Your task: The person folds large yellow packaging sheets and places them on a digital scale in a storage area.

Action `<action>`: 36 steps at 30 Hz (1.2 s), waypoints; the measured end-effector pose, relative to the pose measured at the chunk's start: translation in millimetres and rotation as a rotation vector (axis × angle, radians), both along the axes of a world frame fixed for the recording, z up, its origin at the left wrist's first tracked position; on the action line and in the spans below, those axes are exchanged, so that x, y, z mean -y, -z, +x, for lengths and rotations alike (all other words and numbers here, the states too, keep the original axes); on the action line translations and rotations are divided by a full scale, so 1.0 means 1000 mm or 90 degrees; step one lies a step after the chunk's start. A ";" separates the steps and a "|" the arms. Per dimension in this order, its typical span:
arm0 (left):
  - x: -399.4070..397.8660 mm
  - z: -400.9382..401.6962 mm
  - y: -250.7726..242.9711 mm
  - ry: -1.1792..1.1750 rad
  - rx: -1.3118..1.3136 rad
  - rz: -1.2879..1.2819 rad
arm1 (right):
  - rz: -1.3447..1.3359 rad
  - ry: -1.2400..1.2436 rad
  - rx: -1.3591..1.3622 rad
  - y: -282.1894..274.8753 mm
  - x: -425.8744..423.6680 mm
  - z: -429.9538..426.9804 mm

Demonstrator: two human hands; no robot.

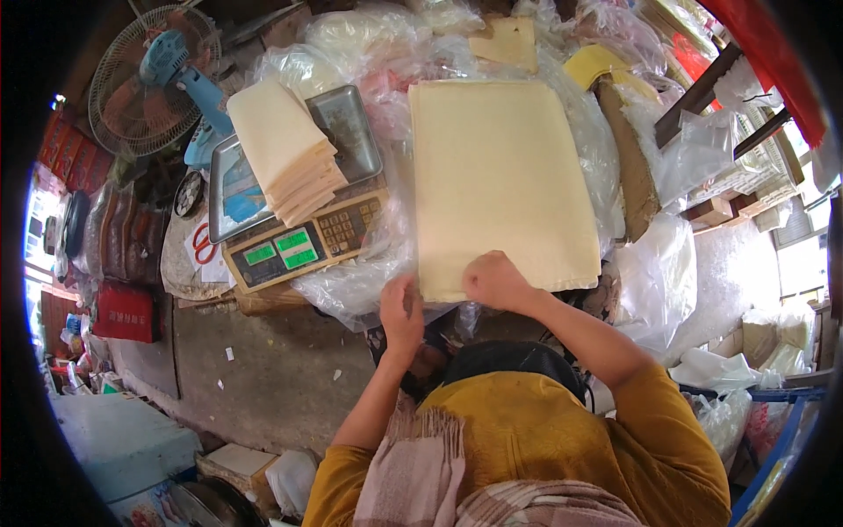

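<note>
A broad stack of thin cream-coloured sheets (pixel 500 178) lies flat before me, its near edge towards my body. My right hand (pixel 497 282) rests on the stack close to this edge with its fingers curled in. Whether those fingers pinch a sheet is hidden. At the near left corner, my left hand (pixel 402 315) is raised on its side, thumb beside the sheets' edge. Its fingertips are partly hidden, so any hold on the corner cannot be made out. To the left, a bundle of folded cream sheets (pixel 283 148) lies across the metal trays of a digital weighing scale (pixel 306 240).
Clear plastic film (pixel 369 296) surrounds the stack. Orange-handled scissors (pixel 203 244) lie left of the scale, below a small round dish (pixel 190 192). A blue electric fan (pixel 164 59) stands at the far left. Foam-like padding (pixel 625 165) edges the right side.
</note>
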State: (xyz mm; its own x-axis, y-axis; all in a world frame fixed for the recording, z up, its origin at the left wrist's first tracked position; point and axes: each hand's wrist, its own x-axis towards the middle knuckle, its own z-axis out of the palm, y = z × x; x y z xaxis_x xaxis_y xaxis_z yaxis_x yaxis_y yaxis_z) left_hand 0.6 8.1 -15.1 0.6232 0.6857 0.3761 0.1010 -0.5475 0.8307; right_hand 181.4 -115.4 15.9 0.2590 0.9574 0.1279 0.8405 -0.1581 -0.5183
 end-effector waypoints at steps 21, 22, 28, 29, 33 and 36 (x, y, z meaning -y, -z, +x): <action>0.007 -0.004 -0.013 0.106 0.027 0.159 | 0.031 -0.077 0.117 -0.003 0.009 -0.011; 0.010 -0.003 -0.012 0.137 0.042 0.191 | 0.037 -0.021 0.049 0.001 0.009 -0.009; 0.022 0.024 -0.043 0.273 -0.232 0.256 | 0.135 0.465 -0.649 -0.023 0.019 0.072; 0.022 0.031 -0.049 0.275 -0.318 0.232 | 0.129 0.428 -0.598 -0.030 0.021 0.062; 0.019 0.056 -0.054 0.154 -0.039 0.255 | 0.030 0.278 -0.530 -0.037 0.020 0.027; 0.021 0.064 -0.055 0.213 -0.056 0.423 | -0.001 0.234 -0.407 -0.032 0.015 0.018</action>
